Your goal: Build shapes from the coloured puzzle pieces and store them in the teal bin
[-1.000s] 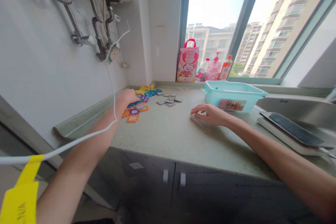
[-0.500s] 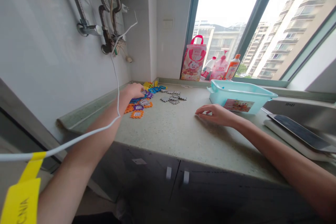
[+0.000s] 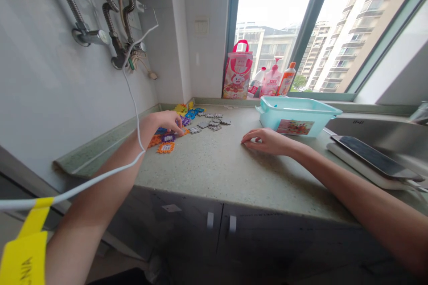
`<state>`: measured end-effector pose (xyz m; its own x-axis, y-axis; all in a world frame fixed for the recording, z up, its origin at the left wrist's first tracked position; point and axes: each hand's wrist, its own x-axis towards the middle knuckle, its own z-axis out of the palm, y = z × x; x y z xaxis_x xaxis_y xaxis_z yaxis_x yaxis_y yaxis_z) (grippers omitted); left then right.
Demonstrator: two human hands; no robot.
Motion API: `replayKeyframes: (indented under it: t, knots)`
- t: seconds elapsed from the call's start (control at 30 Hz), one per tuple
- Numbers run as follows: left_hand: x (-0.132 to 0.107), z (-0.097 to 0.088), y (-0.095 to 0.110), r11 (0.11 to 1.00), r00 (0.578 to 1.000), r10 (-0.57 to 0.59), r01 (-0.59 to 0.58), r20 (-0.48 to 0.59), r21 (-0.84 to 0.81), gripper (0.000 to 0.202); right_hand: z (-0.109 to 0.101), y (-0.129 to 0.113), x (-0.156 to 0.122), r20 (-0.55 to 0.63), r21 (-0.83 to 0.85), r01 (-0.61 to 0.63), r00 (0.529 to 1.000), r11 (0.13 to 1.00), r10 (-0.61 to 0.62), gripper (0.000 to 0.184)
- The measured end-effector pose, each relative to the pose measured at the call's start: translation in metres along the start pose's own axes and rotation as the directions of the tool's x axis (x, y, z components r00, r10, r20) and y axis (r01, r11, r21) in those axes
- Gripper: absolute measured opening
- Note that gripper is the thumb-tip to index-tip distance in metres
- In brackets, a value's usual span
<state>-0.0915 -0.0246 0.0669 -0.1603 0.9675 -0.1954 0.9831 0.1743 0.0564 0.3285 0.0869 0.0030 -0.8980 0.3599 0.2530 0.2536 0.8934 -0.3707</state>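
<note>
Grey flat plastic tile (image 3: pixel 194 129) w/ notched edges lies on the pale green speckled stone bench (image 3: pixel 214 173), just R of the bare L hand (image 3: pixel 169 120). Roughly square, so no clear long axis; looks a bit longer L-R, but view's squeezed. Can't make out which way it points. Other grey notched tiles (image 3: pixel 214 128) spread behind & R of it, the group trailing off toward back R. At the pile's front: orange square notched tile w/ white printed centre (image 3: pixel 166 147), flat, print up; purple notched tile (image 3: pixel 168 138) just behind. Blue notched tiles (image 3: pixel 195 112) & yellow notched tiles (image 3: pixel 181 108) at the back, nr the wall corner.

L hand: fingers bent, tips down at the pile's R edge; can't tell if they grip anything. Bare R hand (image 3: pixel 267 141): fingers loosely curled, gap under the index, nothing seen in them; tips at the bench, nr front of pale turquoise plastic tub (image 3: pixel 296 115).

Vs. 0.5 s ago: view's swung slightly R. L hand was over the pile's back, nr yellow; now fingers are lower & nearer the front. Grey tile that lay by the orange ones now sits farther R, by the grey group. R hand & tub: same spot.
</note>
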Motion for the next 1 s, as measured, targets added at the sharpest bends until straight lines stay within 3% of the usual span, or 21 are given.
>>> replayKeyframes:
  t: [0.13, 0.27, 0.4, 0.5, 0.6, 0.83, 0.9, 1.0]
  knots:
    - [0.004, 0.005, 0.012, 0.989, 0.984, 0.149, -0.15, -0.096, 0.001, 0.035, -0.001, -0.002, 0.0, 0.009, -0.002, 0.018, 1.0, 1.0, -0.018, 0.027]
    - [0.006, 0.008, 0.017, 0.984, 0.979, 0.169, -0.174, -0.117, -0.034, 0.031, -0.001, -0.002, 0.0, 0.009, -0.012, 0.019, 1.0, 1.0, -0.019, 0.027]
    - [0.006, 0.012, 0.024, 0.951, 0.96, 0.246, -0.265, -0.133, -0.161, 0.044, -0.001, -0.001, 0.0, 0.008, -0.017, 0.019, 1.0, 1.0, -0.019, 0.026]
    - [0.008, 0.016, 0.03, 0.923, 0.917, 0.293, -0.345, -0.272, -0.172, 0.05, -0.001, -0.001, 0.0, 0.009, -0.025, 0.028, 1.0, 0.999, -0.028, 0.026]
    - [0.015, 0.023, 0.026, 0.96, 0.892, 0.237, -0.275, -0.385, -0.047, 0.051, 0.0, 0.0, 0.0, 0.019, -0.044, 0.03, 0.999, 0.999, -0.029, 0.027]
    - [0.035, 0.03, -0.009, 0.988, 0.96, 0.109, -0.077, -0.258, 0.132, 0.072, -0.001, -0.002, -0.001, 0.013, -0.04, 0.037, 0.999, 0.999, -0.037, 0.027]
    - [0.036, 0.03, -0.01, 0.982, 0.962, 0.049, 0.003, -0.27, 0.189, 0.073, -0.002, -0.003, -0.001, 0.02, -0.051, 0.039, 0.999, 0.998, -0.038, 0.027]
    - [0.036, 0.033, -0.004, 0.959, 0.948, 0.064, 0.029, -0.312, 0.284, 0.067, -0.003, -0.006, -0.001, 0.016, -0.052, 0.034, 0.999, 0.998, -0.033, 0.027]
